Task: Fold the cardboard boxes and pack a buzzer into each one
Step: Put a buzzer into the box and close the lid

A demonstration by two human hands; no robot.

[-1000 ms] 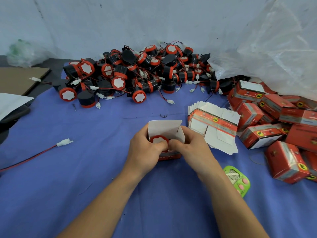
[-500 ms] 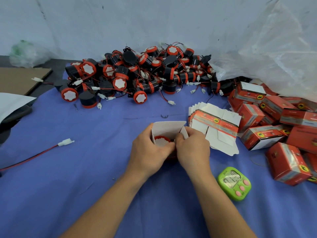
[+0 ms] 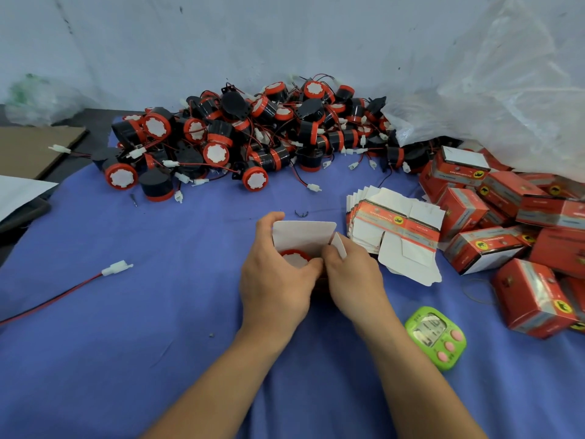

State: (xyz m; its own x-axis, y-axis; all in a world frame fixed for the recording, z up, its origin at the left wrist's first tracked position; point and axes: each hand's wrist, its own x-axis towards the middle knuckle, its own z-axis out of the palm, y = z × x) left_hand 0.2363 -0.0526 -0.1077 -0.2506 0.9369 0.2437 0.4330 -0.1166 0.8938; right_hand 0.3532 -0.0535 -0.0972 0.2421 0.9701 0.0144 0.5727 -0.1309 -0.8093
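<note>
Closest to you, your left hand (image 3: 275, 289) wraps the near-left side of the box (image 3: 300, 245), thumb curled in over its rim. Your right hand (image 3: 354, 280) pinches the small side flap (image 3: 339, 245) at the box's right edge. The buzzer (image 3: 294, 258) sits inside, its red-rimmed white face showing just below the tall lid flap (image 3: 313, 231), which stands upright.

A second ago your right fingers sat lower, against the box front. They have since climbed to that side flap and tipped it toward the opening. I read that as the buzzer being seated and the closing begun: side flaps first, then the lid tucked down. The buzzer's lead is hidden from me, so check it isn't trapped under a flap.

Near your right forearm a green timer (image 3: 435, 335) lies on the blue cloth (image 3: 126, 343), and off to the left is a loose lead (image 3: 117, 267). Beyond the box, the stack of flat boxes (image 3: 395, 229) waits beside the packed boxes (image 3: 506, 217). Farthest back, the pile of buzzers (image 3: 237, 137) spreads along the wall, reaching a plastic bag (image 3: 506, 90)
</note>
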